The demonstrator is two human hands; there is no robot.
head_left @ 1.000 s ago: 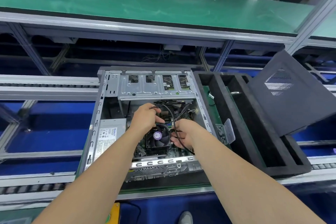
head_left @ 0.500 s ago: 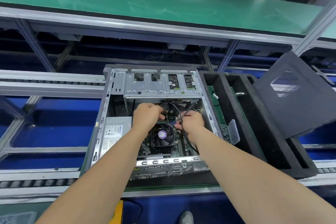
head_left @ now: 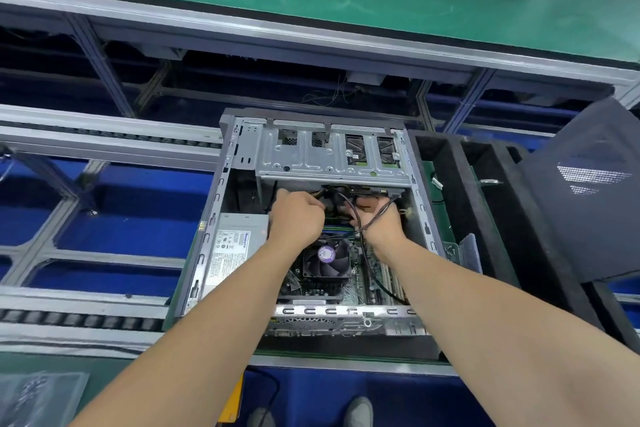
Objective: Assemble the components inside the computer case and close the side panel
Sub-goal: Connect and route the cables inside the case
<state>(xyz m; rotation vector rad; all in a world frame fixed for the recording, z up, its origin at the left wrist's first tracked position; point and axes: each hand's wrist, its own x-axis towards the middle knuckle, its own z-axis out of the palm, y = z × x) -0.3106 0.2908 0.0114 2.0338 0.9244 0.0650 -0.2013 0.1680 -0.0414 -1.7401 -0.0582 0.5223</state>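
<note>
Routing loose wiring below the drive cage (head_left: 329, 158) looks like the step in hand. The computer case (head_left: 221, 218) lies open side up on the conveyor (head_left: 104, 319), between its far and near rails. A black foam tray (head_left: 485, 218) sits just beside it toward the conveyor's right end.

The left hand (head_left: 298, 215) is curled into a fist around a black cable (head_left: 323, 196) at the cage's lower lip. The right hand (head_left: 381, 224) pinches a thin wire bundle (head_left: 362, 222), which drapes over its back and runs down across the motherboard (head_left: 375, 274). Its fingertips are partly hidden, so the exact plug cannot be made out.

To do this well, I judge that one hand should hold the slack steady while the other guides the plug straight into its header. Push by the plug body, not the wires. The leads should stay clear of the CPU fan (head_left: 325, 258) and be tucked beside the power supply (head_left: 235, 246), so nothing gets trapped.

The side panel (head_left: 588, 191) leans against the tray's right end and is not yet fitted, so closing comes later.
</note>
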